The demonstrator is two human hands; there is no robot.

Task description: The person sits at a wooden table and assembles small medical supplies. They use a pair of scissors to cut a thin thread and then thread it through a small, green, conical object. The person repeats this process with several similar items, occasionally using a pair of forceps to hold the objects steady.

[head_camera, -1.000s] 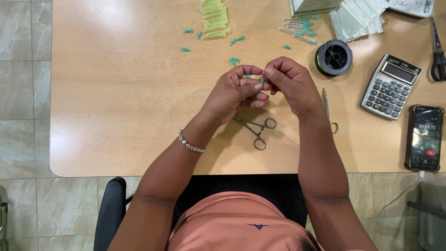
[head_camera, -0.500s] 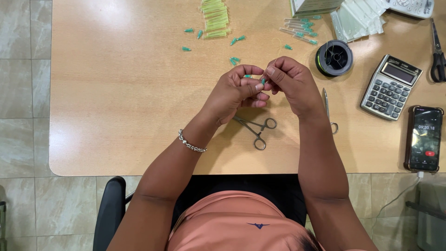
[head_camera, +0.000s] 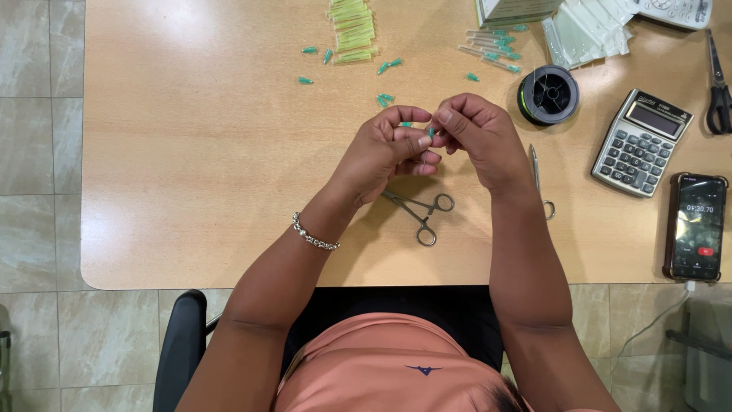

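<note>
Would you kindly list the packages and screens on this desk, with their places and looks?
Phone: right edge, flat, black slab, lit dark screen with a red button.
Calculator: left of the phone, grey, tilted, dark display strip.
Clear packets: top right, fanned pile, pale green.
Box: top edge, only its corner shows.

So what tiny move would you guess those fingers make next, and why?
Probably a slight push or twist to bring the two hands' fingertips together on the small green piece. The left hand and right hand both pinch at it above the wooden table. The forceps lie untouched just below, so this looks like finger work. What exactly is being joined is too small to tell.
</note>
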